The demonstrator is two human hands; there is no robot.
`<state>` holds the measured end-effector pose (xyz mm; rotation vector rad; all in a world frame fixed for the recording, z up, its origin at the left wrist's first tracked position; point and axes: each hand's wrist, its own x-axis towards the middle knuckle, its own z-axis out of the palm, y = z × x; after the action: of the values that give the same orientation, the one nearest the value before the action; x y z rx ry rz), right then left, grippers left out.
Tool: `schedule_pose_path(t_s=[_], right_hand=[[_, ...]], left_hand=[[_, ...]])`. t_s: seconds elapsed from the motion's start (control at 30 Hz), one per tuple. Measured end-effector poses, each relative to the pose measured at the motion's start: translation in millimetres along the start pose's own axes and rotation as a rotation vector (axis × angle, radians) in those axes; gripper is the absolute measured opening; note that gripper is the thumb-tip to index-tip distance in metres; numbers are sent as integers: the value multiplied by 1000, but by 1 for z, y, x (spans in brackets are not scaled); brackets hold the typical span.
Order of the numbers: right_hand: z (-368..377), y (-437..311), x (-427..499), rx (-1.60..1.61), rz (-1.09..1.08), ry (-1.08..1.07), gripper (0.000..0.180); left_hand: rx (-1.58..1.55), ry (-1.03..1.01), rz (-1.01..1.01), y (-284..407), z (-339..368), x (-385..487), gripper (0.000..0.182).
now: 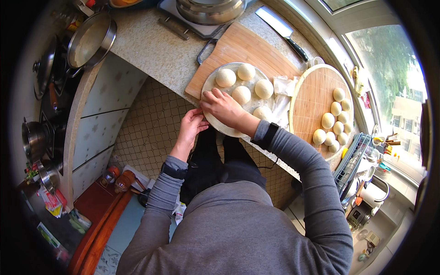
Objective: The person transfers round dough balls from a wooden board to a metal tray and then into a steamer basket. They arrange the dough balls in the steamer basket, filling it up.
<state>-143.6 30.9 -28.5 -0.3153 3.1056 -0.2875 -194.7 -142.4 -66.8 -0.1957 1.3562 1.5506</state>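
Observation:
A round steamer tray with a mesh liner overhangs the front edge of a wooden cutting board. Several pale dough balls sit apart on the liner. My left hand is at the tray's near left rim, fingertips and thumb against the edge. Reaching across the tray, my right hand has its fingers bent down at the left edge of the liner; whether they pinch it is hidden. To the right, a round bamboo mat carries several smaller dough balls along its right side.
A cleaver lies behind the board, near the window. A steel pot stands on a scale-like base. White cloth or paper lies between tray and mat. A dish rack is at right, a frying pan at left.

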Motion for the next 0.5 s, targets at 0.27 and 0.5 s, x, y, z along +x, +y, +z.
schedule_pose_path(t_s=[0.27, 0.5], right_hand=[[-30, 41, 5, 220, 366, 167, 50], [-11, 57, 18, 20, 314, -2, 36]], left_hand=[[553, 245, 499, 2, 16, 0, 44], [1355, 305, 841, 26, 50, 5, 77]])
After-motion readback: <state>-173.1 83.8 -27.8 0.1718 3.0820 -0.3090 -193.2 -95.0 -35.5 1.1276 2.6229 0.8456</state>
